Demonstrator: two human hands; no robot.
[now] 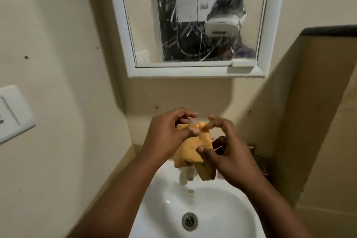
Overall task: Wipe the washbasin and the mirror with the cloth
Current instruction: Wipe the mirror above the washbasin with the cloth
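Cloth [193, 149] pinched by both our left hand [166, 137] and right hand [229, 152]; fingers [201, 149] arrange it; washbasin [222, 208] below awaits wiping next.

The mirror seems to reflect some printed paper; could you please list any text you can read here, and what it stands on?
No text is legible.
Paper sheets reflected in the mirror: print too blurred to read.
Cloth edge: a faint mark, unreadable.
Headset in the reflection: no readable label.
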